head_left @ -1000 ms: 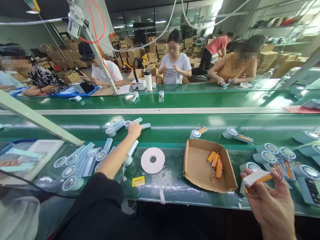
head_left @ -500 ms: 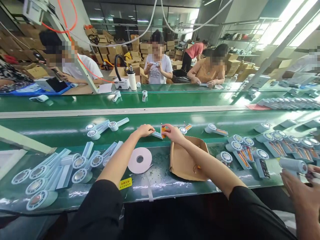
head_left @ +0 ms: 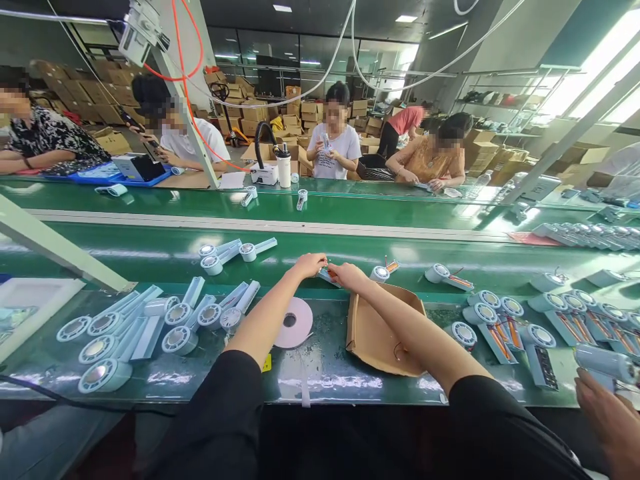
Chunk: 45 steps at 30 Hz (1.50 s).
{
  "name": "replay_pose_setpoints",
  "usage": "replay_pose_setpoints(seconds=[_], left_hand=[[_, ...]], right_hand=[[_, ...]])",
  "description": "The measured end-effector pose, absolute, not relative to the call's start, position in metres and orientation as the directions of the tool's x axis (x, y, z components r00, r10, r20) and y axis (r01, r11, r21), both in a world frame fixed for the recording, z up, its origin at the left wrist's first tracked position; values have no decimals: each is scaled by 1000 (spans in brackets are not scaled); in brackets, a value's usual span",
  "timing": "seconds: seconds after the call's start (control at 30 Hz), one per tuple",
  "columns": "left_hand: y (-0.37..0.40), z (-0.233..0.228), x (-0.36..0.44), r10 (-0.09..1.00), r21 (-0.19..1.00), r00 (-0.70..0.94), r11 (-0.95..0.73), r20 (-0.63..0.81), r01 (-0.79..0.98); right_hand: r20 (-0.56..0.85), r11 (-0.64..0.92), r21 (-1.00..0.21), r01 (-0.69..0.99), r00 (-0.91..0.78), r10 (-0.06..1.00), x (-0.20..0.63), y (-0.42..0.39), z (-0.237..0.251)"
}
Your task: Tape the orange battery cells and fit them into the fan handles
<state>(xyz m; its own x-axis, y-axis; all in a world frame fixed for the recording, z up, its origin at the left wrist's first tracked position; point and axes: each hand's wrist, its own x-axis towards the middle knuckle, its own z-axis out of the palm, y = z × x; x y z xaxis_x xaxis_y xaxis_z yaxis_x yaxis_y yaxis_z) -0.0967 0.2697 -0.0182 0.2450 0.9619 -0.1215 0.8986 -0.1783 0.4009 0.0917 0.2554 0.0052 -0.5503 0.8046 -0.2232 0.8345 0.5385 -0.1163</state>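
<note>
- Head view: left hand (head_left: 309, 266) at the pale-blue housing (head_left: 326, 276), grip can't tell
- right hand (head_left: 350, 277) pinching orange battery pack (head_left: 331, 273)
- tape roll (head_left: 302, 324) at seven o'clock, cardboard tray (head_left: 375, 333) at four

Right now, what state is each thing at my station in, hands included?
Left hand, fingers bent by the fan handle, grip unclear
Right hand, fingers on the battery, grip unclear
Battery, mostly covered by fingers
Fan handle, mostly hidden by the hands
Tape roll, lying flat, partly hidden
Cardboard box, open-topped, partly hidden
Left fans, lying clustered, visible handle channels uncovered
Right fans, lying down, several with orange batteries in their handles
</note>
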Motion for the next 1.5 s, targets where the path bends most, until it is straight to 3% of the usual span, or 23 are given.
replay_pose_setpoints(seconds=[0.13,0.27,0.47,0.57,0.63,0.73,0.83,0.93,1.0,1.07,1.13,1.2,1.23,1.27,1.3,1.37,1.43,1.5], left_hand=[[271,-20,-89,972,430,207,-140,-113,892],[274,-13,-77,979,441,175,-114,-100,890],[224,12,-80,980,440,198,-181,9,879],[154,4,-114,965,427,261,-239,6,872],[106,-11,-142,946,395,315,-261,-75,881],[56,-30,-169,930,226,333,-295,-157,929],[38,-31,-161,937,156,348,-350,40,924],[33,-13,-130,847,171,405,-481,346,860],[30,-1,-114,767,167,419,-552,486,817],[30,5,-110,720,148,400,-567,568,811],[32,2,-118,702,136,339,-527,627,839],[34,-7,-130,696,153,248,-460,674,875],[34,-12,-136,696,169,208,-431,687,886],[33,-18,-140,704,190,175,-408,689,893],[30,-23,-142,715,211,151,-391,682,896],[25,-30,-139,737,239,139,-383,661,892],[21,-36,-131,740,240,156,-399,654,885],[19,-41,-121,731,219,194,-428,654,877]], right_hand=[[-312,561,-54,826,-548,776,76,257,6],[-341,562,-67,825,-548,764,65,262,20],[-131,541,-227,810,-576,807,124,222,50],[-4,518,-353,779,-555,832,188,160,39],[99,463,-601,652,-514,852,227,115,22],[99,287,-820,495,-372,923,255,60,-1],[-23,74,-937,341,-271,962,238,30,-5],[-225,-116,-956,268,-426,876,198,19,4],[-268,-131,-952,275,-553,788,174,14,11],[-208,-21,-961,275,-670,713,160,10,12],[-144,152,-946,286,-793,592,159,7,11],[-166,293,-891,347,-850,500,168,9,9],[-198,342,-840,422,-823,532,176,13,9],[-222,367,-761,535,-746,628,186,20,10],[-226,346,-655,672,-611,758,195,29,12],[-168,160,-397,904,-243,955,215,52,16],[-116,-47,-184,982,26,993,230,74,19],[-147,-139,-106,985,123,981,239,92,19]])
